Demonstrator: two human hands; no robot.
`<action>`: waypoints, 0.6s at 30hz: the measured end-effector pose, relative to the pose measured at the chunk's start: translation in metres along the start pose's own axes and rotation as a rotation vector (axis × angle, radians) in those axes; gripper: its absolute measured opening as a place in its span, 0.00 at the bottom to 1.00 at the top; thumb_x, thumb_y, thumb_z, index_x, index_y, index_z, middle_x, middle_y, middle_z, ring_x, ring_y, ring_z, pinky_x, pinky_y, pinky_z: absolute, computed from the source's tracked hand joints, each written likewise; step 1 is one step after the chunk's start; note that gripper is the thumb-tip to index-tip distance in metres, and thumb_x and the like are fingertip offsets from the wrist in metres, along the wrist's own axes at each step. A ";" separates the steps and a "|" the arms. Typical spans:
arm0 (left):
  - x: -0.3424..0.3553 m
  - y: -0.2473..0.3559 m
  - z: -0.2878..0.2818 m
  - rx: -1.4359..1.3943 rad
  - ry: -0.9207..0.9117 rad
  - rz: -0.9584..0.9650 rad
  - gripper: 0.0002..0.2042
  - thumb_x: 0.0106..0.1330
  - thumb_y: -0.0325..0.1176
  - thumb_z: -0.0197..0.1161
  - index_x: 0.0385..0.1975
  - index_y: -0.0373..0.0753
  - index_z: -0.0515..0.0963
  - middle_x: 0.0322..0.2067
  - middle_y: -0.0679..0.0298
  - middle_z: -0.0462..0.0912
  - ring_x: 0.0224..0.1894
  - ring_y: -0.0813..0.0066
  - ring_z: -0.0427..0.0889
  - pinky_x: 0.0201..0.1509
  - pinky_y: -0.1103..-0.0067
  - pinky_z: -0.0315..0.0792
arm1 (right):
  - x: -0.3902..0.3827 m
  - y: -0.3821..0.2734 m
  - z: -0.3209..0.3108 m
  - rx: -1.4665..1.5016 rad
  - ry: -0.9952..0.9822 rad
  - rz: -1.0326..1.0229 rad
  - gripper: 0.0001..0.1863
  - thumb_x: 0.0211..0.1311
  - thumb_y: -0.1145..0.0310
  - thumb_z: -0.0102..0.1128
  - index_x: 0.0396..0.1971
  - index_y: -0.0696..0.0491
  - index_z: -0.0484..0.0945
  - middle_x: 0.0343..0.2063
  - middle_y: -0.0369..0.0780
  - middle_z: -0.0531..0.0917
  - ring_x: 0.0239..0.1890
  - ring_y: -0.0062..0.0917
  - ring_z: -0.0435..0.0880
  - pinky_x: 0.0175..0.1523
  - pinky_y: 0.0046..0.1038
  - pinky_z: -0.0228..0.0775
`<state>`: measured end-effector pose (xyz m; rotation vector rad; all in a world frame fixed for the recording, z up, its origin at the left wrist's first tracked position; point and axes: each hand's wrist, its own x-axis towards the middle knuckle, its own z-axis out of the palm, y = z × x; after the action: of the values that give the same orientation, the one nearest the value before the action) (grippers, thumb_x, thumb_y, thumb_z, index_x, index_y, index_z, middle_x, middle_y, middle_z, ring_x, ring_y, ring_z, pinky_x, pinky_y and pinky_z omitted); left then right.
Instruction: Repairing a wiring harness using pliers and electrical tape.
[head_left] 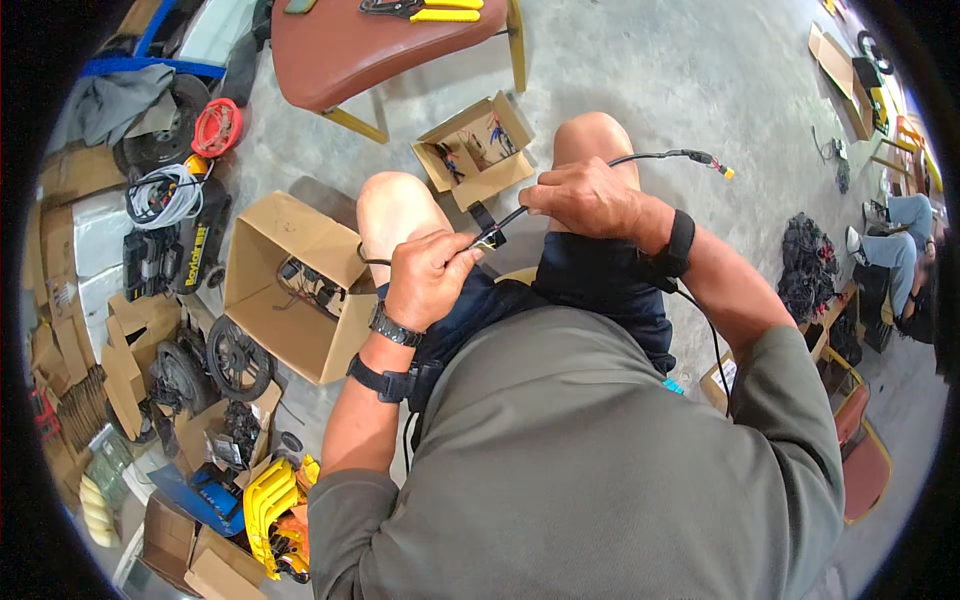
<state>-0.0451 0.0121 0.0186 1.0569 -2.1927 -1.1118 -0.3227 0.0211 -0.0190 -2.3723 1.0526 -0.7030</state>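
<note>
A black cable [650, 156] runs between my hands above my lap. My left hand [432, 278] pinches its left part, and more cable comes out on that hand's far side. Closed around the cable farther right is my right hand [588, 200]. From there the cable continues right to a small yellow-tipped connector [727, 172]. Thin light wires [494, 240] show beside my left fingertips. A dark flat piece [484, 215], perhaps tape, hangs at the cable between the hands. Both wrists wear black straps.
A small open box [478, 190] with connectors stands past my knees. To its left is a larger cardboard box [280, 225] holding wiring. A brown stool [380, 50] carries yellow-handled pliers [445, 15]. Wheels and boxes crowd the left; a black cable heap [808, 265] and a seated person are right.
</note>
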 end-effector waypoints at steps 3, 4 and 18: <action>0.002 0.000 -0.002 -0.003 -0.032 0.010 0.06 0.54 0.24 0.70 0.31 0.33 0.82 0.22 0.55 0.81 0.24 0.59 0.79 0.30 0.71 0.72 | 0.000 0.004 0.000 0.007 -0.014 -0.011 0.14 0.47 0.74 0.64 0.37 0.51 0.76 0.21 0.37 0.76 0.26 0.35 0.81 0.29 0.36 0.73; 0.002 0.000 -0.003 -0.006 -0.050 0.011 0.06 0.55 0.24 0.70 0.31 0.33 0.82 0.22 0.55 0.80 0.24 0.59 0.79 0.30 0.71 0.72 | 0.000 0.005 -0.001 0.012 -0.021 -0.019 0.14 0.47 0.74 0.63 0.37 0.51 0.76 0.21 0.37 0.76 0.26 0.35 0.81 0.29 0.36 0.73; 0.001 0.002 0.003 0.074 -0.140 -0.027 0.09 0.58 0.30 0.69 0.37 0.37 0.83 0.25 0.53 0.82 0.26 0.55 0.82 0.30 0.70 0.75 | -0.006 0.005 0.004 -0.009 -0.056 -0.009 0.07 0.56 0.70 0.62 0.36 0.49 0.76 0.22 0.38 0.77 0.26 0.37 0.82 0.29 0.37 0.74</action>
<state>-0.0482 0.0135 0.0185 1.0712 -2.3517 -1.1567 -0.3265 0.0231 -0.0266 -2.3912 1.0248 -0.6324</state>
